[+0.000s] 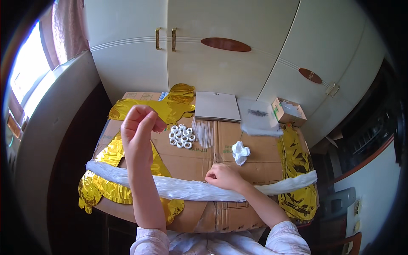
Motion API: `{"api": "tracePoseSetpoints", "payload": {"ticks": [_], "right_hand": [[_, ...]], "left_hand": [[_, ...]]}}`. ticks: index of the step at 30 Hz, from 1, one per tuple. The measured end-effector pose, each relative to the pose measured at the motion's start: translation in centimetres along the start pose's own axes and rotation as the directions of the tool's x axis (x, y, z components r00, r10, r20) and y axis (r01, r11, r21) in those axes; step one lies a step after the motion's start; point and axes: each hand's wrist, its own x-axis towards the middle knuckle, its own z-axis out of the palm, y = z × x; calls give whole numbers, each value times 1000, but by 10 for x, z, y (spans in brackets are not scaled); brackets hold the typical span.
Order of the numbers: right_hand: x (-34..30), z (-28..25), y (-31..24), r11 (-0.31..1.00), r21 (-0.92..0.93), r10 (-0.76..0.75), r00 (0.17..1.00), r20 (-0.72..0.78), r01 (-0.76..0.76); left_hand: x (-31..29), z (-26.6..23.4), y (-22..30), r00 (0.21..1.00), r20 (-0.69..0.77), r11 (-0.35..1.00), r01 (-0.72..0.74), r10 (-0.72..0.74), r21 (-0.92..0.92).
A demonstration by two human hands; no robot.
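Observation:
A long bundle of white strands (193, 190) lies across the near part of the cardboard, from left to right. My left hand (142, 123) is raised above the left side, thumb and fingers pinched together; anything thin between them is too small to make out. My right hand (224, 176) is low over the middle of the bundle, its fingers curled closed by the far edge of the strands. What those fingers hold, if anything, is hidden. Past my right hand sits a crumpled white piece (241, 153), apart from it.
Gold foil sheets (297, 195) lie at both sides of the cardboard (178, 159). Farther back are several white rings (182, 137), clear tubes (205, 134), a grey flat stack (217, 106), a clear plastic bag (259, 125) and a small open box (289, 121). Cabinets (204, 68) stand behind.

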Motion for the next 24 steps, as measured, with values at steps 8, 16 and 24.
{"api": "tracePoseSetpoints", "payload": {"ticks": [8, 16, 24], "right_hand": [[-5, 14, -2, 999, 19, 43, 999, -5, -43], [-9, 10, 12, 917, 396, 50, 998, 24, -56], [-24, -7, 15, 613, 784, 74, 995, 60, -93]], "left_hand": [[-10, 20, -4, 992, 104, 994, 69, -78, 89], [-16, 42, -21, 951, 240, 974, 160, -195, 158], [-43, 48, -86, 712, 556, 714, -111, -428, 691]]}}
